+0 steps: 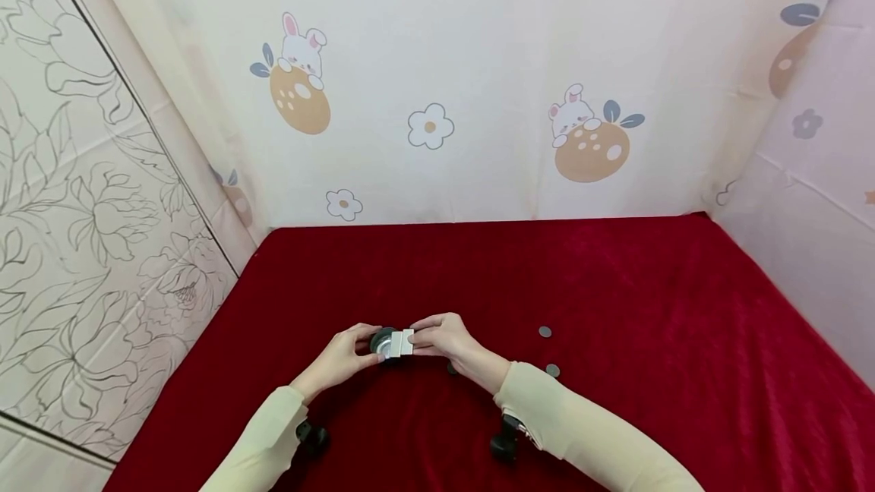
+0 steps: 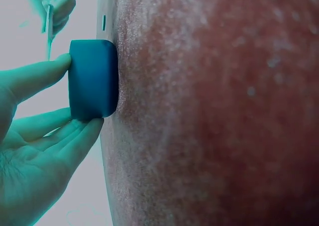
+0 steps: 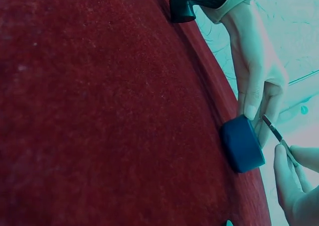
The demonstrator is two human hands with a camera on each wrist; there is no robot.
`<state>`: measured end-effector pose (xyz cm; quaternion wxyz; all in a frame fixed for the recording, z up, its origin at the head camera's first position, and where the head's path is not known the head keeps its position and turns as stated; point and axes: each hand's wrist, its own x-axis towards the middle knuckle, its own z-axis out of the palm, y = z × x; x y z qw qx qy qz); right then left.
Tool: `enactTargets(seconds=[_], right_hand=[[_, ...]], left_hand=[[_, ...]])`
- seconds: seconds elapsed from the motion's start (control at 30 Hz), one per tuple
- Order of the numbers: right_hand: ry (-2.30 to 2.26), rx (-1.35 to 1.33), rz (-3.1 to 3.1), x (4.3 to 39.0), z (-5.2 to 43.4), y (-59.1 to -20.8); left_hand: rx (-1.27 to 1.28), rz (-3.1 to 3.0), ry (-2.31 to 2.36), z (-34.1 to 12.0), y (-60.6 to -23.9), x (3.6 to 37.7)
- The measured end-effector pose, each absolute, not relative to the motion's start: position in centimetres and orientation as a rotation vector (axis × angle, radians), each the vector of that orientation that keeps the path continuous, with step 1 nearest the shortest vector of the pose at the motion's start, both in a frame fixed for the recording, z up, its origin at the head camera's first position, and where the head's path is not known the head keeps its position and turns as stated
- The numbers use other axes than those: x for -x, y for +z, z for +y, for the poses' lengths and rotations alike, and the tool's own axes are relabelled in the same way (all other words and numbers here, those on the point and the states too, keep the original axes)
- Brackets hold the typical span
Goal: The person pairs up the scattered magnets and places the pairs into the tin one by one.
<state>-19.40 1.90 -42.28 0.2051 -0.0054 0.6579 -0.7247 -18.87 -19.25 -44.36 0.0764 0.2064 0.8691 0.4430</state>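
My left hand [image 1: 344,356] holds a small round dark container [image 1: 377,341], its inside silvery in the head view. Side-on, the container [image 2: 93,79] stands on the red cloth, thumb on one side and fingers on the other. A flat, pale rectangular piece [image 1: 406,342] with a line across it is pinched in my right hand [image 1: 446,337]. It overlaps the container's right part in the head view. The right wrist view shows this thin piece [image 3: 277,134] edge-on and tilted, just above the container's rim.
A grey disc [image 1: 544,331] and a second grey disc [image 1: 552,370] lie on the red cloth [image 1: 615,279] to the right. Another disc [image 1: 452,369] shows partly from under the right hand. Behind the table hangs a printed curtain [image 1: 478,173].
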Motion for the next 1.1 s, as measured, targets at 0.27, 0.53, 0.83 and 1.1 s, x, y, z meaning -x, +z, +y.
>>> enactTargets(seconds=[0.27,0.53,0.83,1.1], right_hand=[[-2.03,-0.012,1.875,20.0,0.8,-42.9],[-2.036,-0.007,1.94,20.3,-0.1,-43.3],[-1.932,0.104,2.124,20.5,-0.7,-43.1],[-1.903,0.125,2.084,20.1,-0.2,-43.4]], left_hand=[[-0.626,2.603,1.295,-19.4,-44.4,19.0],[-0.634,2.619,1.272,-19.3,-44.4,19.2],[-0.64,2.618,1.265,-19.3,-44.3,19.1],[-0.621,2.611,1.261,-18.7,-42.5,18.2]])
